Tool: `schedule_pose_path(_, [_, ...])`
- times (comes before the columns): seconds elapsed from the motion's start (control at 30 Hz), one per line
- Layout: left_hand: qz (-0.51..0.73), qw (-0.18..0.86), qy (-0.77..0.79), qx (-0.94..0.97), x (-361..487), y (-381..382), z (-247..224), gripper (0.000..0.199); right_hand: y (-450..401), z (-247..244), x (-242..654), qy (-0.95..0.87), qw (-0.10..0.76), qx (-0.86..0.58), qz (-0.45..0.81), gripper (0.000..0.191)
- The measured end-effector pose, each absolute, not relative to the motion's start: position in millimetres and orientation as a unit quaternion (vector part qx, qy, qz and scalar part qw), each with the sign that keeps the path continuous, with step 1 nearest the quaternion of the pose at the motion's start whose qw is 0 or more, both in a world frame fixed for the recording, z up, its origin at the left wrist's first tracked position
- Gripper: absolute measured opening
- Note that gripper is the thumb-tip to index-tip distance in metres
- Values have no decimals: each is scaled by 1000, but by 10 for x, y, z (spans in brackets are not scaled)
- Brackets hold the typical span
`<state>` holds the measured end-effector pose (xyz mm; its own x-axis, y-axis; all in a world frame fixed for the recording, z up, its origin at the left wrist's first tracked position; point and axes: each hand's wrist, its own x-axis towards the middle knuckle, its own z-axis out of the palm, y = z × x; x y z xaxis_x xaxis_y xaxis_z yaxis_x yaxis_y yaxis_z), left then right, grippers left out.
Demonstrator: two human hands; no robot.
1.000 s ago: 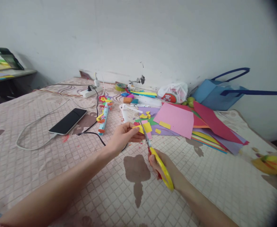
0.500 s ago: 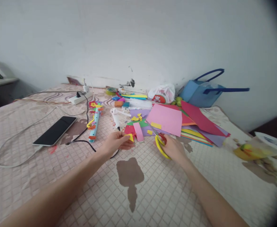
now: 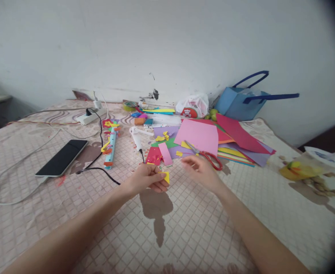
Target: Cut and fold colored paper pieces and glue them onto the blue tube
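Head view: yellow paper [image 3: 166, 177] is pinched by the left hand [image 3: 147, 178]; the right hand [image 3: 203, 173] is loosely spread; the paper may be creased by hard pinching.

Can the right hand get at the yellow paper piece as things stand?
Probably yes: the yellow paper piece juts from the left hand towards the right hand, which looks empty, with nothing visible blocking the gap.

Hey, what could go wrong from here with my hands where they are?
Your left hand might snag the black cord running close by it and tug the white glue gun. Your right hand could brush the scissors lying just beyond it. The small yellow piece in your left hand could slip and get lost among scraps.
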<state>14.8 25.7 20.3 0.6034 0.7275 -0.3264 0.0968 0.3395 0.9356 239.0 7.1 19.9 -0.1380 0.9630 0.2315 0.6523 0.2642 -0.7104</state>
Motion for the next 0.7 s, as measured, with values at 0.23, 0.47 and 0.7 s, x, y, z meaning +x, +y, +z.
schedule_pose_path(0.23, [197,710,375,563,175,206,144,26,-136,166,1952,-710,315,-466,424,15])
schedule_pose_path(0.47, [247,693,390,554,201,230,121,25,-109,67,1953,-685,351,-499,398,13])
schedule_pose_path(0.7, [263,695,405,533,210,218,100,25,-152,23,1868,-672,391,-516,359,16])
